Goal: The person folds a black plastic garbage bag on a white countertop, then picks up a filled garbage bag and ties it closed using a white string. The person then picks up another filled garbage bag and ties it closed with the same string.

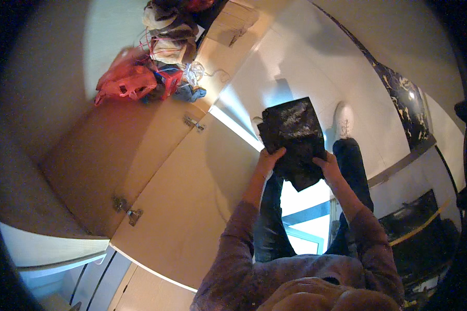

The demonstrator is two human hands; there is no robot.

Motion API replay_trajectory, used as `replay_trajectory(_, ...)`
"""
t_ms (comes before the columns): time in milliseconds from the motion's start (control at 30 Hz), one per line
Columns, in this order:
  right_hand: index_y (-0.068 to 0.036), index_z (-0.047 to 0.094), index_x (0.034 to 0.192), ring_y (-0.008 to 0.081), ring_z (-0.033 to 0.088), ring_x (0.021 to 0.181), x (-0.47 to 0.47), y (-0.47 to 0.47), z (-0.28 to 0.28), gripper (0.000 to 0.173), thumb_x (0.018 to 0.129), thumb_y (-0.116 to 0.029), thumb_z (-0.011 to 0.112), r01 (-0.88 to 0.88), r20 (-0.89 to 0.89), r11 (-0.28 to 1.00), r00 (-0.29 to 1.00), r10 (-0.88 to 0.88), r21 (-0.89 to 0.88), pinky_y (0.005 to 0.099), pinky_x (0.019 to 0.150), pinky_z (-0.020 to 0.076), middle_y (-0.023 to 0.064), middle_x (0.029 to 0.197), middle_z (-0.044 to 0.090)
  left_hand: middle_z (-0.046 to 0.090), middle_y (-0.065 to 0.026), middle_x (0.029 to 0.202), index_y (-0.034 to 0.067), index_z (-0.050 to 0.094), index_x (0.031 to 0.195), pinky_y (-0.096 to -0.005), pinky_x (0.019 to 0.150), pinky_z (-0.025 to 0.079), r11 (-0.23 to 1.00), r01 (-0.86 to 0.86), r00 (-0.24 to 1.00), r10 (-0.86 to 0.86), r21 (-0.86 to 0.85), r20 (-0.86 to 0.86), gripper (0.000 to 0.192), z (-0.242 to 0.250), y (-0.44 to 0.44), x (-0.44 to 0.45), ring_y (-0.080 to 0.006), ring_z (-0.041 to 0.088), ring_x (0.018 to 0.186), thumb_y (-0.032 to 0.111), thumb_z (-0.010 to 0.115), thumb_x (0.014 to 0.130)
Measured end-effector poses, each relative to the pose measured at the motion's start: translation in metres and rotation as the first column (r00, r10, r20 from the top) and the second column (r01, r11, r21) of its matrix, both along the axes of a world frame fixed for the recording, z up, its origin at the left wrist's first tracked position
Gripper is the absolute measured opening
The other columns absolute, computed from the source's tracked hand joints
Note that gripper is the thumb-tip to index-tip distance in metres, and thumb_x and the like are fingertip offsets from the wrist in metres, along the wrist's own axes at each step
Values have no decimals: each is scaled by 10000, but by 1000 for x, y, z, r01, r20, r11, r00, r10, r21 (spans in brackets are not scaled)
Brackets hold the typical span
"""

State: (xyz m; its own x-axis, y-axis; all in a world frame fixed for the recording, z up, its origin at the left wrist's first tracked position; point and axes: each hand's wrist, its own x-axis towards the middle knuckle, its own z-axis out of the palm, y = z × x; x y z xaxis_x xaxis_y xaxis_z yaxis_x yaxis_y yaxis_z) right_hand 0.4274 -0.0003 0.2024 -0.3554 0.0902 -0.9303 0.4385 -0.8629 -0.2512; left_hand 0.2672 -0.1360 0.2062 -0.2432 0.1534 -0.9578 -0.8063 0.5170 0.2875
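Observation:
A black, wrinkled sheet-like item [295, 132], which looks like a folded plastic bag, is held out in front of my legs. My left hand [270, 160] grips its lower left edge with the thumb on top. On the lower right edge, my right hand [326, 165] pinches it in the same way. The fingers of both hands are hidden beneath it. Its upper face is creased and glossy, and its outline is roughly rectangular with a ragged left side and a pointed lower end.
To my left, a wooden cabinet door [186, 186] stands open on metal hinges [132, 215]. Inside the cabinet are a red plastic bag [130, 79], beige bundles [173, 48] and tangled cord [196, 72]. Dark marbled trim [406, 105] edges the pale floor [311, 66] at right.

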Motion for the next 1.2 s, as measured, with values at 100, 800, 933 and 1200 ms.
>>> replay_trajectory(100, 40, 516, 1025, 177, 547, 825, -8, -5, -7, 279, 748, 15, 531, 22, -26, 995, 999, -20, 95, 315, 780, 434, 91, 923, 591, 591, -67, 934, -11, 566, 989, -295, 762, 440, 992, -97, 995, 94, 76, 44, 361, -14, -5, 7, -170, 553, 811, 171, 679, 700)
replay_trajectory(800, -3, 507, 1021, 165, 595, 615, -60, 25, -7, 346, 839, -297, 491, 38, -150, 999, 988, -35, 18, 245, 482, 460, 101, 773, 596, 532, -77, 1057, -32, 460, 1127, -299, 828, 417, 908, -189, 728, 386, 374, -567, 435, -19, 61, -221, -187, 507, 905, 66, 640, 744)
replay_trajectory(933, 0, 508, 1016, 167, 596, 617, -69, 34, -9, 339, 842, -290, 492, 55, -157, 998, 986, -51, 21, 248, 481, 463, 106, 775, 595, 547, -102, 1032, -30, 475, 1100, -318, 797, 446, 914, -53, 585, 354, 401, -729, 446, -1, 114, -275, -217, 544, 871, 77, 667, 712)
replay_trajectory(1200, 5, 514, 1005, 174, 597, 612, -81, 52, -12, 324, 846, -276, 494, 80, -155, 997, 985, -79, 1, 251, 482, 474, 112, 772, 593, 542, -132, 998, 68, 475, 1063, -366, 680, 478, 903, 426, 215, -45, 52, -976, 332, -5, 183, -437, -273, 544, 852, 157, 578, 760)
